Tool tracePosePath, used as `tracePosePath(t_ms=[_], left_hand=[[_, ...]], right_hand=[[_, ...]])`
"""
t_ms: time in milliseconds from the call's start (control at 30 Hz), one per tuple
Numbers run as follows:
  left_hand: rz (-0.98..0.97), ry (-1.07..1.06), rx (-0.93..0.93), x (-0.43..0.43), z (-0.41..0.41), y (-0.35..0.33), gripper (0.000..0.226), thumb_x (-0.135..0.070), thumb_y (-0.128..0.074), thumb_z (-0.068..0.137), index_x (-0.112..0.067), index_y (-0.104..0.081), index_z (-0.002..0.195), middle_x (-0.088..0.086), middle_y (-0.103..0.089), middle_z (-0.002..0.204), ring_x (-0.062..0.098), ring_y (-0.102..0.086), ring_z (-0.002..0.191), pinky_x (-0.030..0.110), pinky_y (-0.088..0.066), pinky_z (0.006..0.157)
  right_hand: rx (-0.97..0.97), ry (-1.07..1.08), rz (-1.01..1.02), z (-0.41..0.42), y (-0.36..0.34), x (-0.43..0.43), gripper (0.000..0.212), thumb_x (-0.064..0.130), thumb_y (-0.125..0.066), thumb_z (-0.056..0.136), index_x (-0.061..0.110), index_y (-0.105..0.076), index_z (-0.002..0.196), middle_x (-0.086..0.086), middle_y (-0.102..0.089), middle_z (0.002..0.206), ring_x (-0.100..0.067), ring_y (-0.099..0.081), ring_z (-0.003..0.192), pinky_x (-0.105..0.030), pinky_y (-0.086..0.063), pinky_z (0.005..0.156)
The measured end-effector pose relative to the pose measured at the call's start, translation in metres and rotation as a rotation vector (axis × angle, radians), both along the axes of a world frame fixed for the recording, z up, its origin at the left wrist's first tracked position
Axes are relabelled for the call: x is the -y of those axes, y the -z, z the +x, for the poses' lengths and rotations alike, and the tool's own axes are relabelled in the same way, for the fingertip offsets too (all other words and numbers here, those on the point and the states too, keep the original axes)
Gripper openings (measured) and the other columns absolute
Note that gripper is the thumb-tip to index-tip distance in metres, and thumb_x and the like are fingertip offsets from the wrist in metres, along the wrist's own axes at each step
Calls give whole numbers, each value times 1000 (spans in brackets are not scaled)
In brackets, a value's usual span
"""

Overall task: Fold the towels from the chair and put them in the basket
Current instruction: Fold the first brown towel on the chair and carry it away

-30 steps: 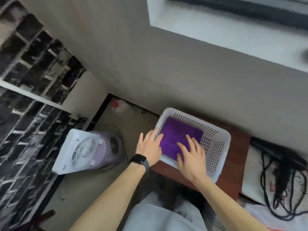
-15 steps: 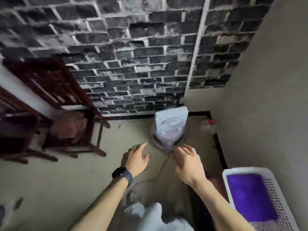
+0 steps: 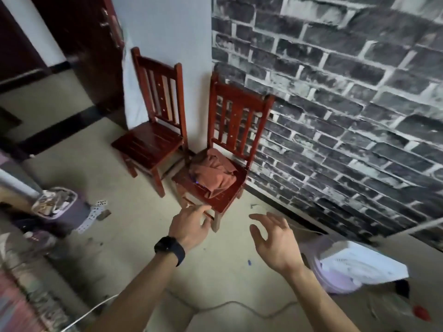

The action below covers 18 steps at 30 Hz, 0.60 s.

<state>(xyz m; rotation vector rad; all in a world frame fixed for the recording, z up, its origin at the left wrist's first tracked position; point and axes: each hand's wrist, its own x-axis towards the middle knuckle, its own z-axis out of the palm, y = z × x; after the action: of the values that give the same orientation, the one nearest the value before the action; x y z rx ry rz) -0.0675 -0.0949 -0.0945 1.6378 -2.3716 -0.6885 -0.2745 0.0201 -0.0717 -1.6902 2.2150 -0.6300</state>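
Observation:
A crumpled reddish-brown towel [image 3: 213,172] lies on the seat of a small red wooden chair [image 3: 237,116] against the brick wall. My left hand [image 3: 190,226], with a dark watch on its wrist, reaches out open just short of the chair's front edge and holds nothing. My right hand [image 3: 275,238] hovers open over the floor to the right of the chair, fingers spread. The basket is out of view.
A second red chair [image 3: 153,130] with a bare seat stands to the left. A white fan [image 3: 359,267] sits on the floor at the lower right, with cables across the floor. A small bin [image 3: 56,204] full of rubbish stands at the left.
My view has swung left from the basket with the purple towel to the chairs. Both hands left the basket and now reach toward the chair with the brown towel.

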Motion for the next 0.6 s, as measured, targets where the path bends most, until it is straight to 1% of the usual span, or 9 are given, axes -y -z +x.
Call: tracePosePath(t_ms=[67, 133, 267, 400, 433, 467, 500, 567, 600], left_hand=[[8, -28, -9, 29, 21, -2, 39, -35, -53, 92, -33, -55, 131, -2, -64, 123, 20, -58, 115, 33, -48, 90], [16, -47, -23, 56, 37, 1, 39, -36, -52, 93, -33, -55, 132, -4, -63, 126, 19, -56, 117, 34, -47, 94], [33, -67, -48, 103, 51, 13, 40, -35, -51, 94, -32, -54, 134, -6, -61, 129, 17, -53, 119, 33, -44, 98], [73, -32, -20, 159, 52, 34, 43, -33, -49, 94, -31, -50, 138, -5, -59, 132, 17, -50, 122, 32, -42, 101], [83, -26, -4, 176, 51, 41, 44, -34, -49, 94, -31, -50, 138, -5, -59, 131, 16, -50, 122, 32, -42, 101], [90, -20, 8, 194, 49, 47, 44, -34, -49, 94, -32, -49, 138, -5, -59, 131, 16, -50, 122, 31, -42, 100], [98, -12, 23, 213, 47, 53, 44, -34, -48, 95, -32, -49, 138, -5, -58, 132, 16, -50, 123, 31, -41, 101], [113, 2, 57, 251, 43, 66, 44, -35, -47, 96, -32, -47, 140, -6, -55, 136, 16, -48, 125, 30, -38, 102], [131, 4, 76, 269, 40, 72, 44, -35, -47, 96, -32, -46, 141, -6, -53, 138, 16, -48, 126, 31, -37, 103]], right_hand=[[29, -1, -2, 16, 0, 35, 32, 40, -55, 92, 32, -66, 121, 4, -70, 119, -25, -53, 125, -44, -49, 99], [49, -22, 7, 28, 1, 67, 29, 37, -59, 93, 31, -66, 120, 5, -70, 117, -24, -54, 123, -43, -49, 99], [95, -28, 24, 39, 9, 124, 29, 39, -57, 91, 31, -65, 118, 8, -71, 112, -23, -61, 113, -42, -52, 94], [141, -12, 80, 42, 26, 183, 35, 46, -52, 90, 31, -64, 119, 6, -71, 116, -24, -62, 113, -44, -53, 93], [153, -12, 100, 41, 31, 200, 33, 43, -55, 91, 30, -65, 120, 6, -71, 116, -23, -62, 113, -43, -54, 93], [169, -11, 114, 39, 37, 218, 30, 36, -60, 92, 27, -66, 120, 5, -72, 114, -23, -64, 109, -40, -54, 92], [180, -11, 117, 36, 44, 237, 27, 27, -65, 91, 23, -68, 118, 3, -73, 111, -22, -66, 104, -34, -54, 89], [184, -13, 132, 30, 56, 276, 25, 14, -69, 90, 15, -71, 114, -2, -75, 104, -22, -69, 94, -18, -47, 83], [192, -16, 160, 27, 62, 295, 25, 12, -69, 90, 13, -71, 115, -4, -75, 103, -22, -70, 95, -15, -44, 83]])
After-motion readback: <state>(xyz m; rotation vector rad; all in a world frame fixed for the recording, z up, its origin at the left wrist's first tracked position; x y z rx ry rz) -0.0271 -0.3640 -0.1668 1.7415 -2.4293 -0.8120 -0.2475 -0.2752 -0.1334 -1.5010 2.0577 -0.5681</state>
